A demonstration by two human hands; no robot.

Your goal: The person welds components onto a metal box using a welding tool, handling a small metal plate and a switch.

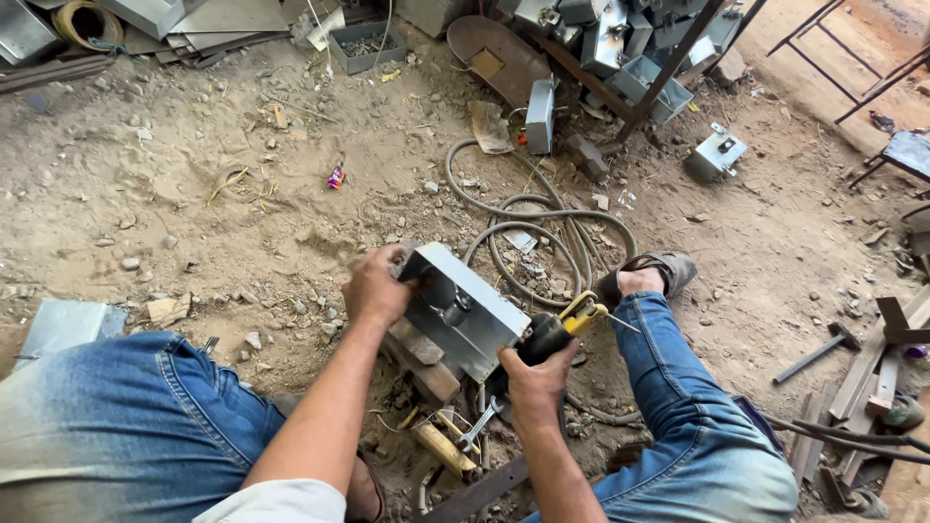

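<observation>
On bare dirt beside the coiled hose (542, 242), we steady a metal box (463, 310) on a brick (421, 363), left hand (376, 291) clamped on its far end, right hand (531, 380) closed round an electrode holder (562, 327). Welding looks unfinished; similar boxes (620, 39) lie stacked beyond the hose.

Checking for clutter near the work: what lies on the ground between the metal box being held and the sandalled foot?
Coiled grey hose lies between the metal box and the sandalled foot, seen in the head view.

Dirt floor (194, 223), littered with stones; coiled hose (542, 242); stacked sheet-metal boxes (620, 39) under daylight; metal frame (843, 58) beyond.
</observation>
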